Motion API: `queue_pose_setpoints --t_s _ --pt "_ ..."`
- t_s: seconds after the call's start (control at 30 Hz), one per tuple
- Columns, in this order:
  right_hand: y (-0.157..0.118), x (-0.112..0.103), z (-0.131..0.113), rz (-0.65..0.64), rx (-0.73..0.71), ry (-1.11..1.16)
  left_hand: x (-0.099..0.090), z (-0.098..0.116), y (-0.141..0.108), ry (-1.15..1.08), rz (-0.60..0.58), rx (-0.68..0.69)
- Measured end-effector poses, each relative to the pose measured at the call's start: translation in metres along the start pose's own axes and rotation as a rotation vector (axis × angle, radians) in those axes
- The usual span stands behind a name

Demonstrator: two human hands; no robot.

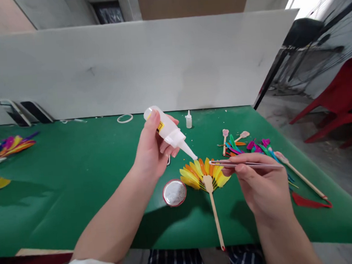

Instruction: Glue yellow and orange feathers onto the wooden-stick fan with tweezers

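Head view, left hand (pixel 151 149): its grip was wrapped round the white bottle (pixel 169 130), nozzle (pixel 188 150) tilted down, apparently to aim at the feather fan (pixel 208 183).
Right hand (pixel 262 188): its grip pinched the tweezers (pixel 262 165), probably for precision.
Feather fan: lay by the table's (pixel 76 175) front edge, yellow and orange feathers (pixel 191 173) fanned beyond a pale handle (pixel 217 221).

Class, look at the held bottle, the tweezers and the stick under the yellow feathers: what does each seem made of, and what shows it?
Held bottle: probably plastic, smooth; its body looks whitish and translucent.
Tweezers: likely metal, perhaps coated; the arms are slim and straight with a slight sheen.
Stick: apparently wood, matte; it is pale tan.
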State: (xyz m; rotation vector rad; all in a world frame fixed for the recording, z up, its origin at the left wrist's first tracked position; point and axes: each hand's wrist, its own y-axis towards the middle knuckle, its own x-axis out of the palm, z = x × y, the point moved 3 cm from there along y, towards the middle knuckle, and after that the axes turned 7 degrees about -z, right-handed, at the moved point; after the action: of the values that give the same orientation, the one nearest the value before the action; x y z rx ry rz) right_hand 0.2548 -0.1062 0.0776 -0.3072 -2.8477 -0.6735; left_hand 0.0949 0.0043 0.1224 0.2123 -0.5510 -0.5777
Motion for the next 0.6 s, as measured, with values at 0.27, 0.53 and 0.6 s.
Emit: queue_pose_setpoints --t_s 0.27,0.53,0.6 --pt "-0.005 0.001 -0.01 -0.009 -0.011 0.012 0.011 0.0 -0.001 0.027 0.094 0.073" --pt "-0.004 0.01 -0.008 -0.049 -0.006 0.052 0.012 -0.007 -0.001 0.028 0.124 0.052" --pt "-0.004 0.009 -0.007 -0.039 -0.002 0.051 0.012 -0.008 -0.001 0.023 0.132 0.045"
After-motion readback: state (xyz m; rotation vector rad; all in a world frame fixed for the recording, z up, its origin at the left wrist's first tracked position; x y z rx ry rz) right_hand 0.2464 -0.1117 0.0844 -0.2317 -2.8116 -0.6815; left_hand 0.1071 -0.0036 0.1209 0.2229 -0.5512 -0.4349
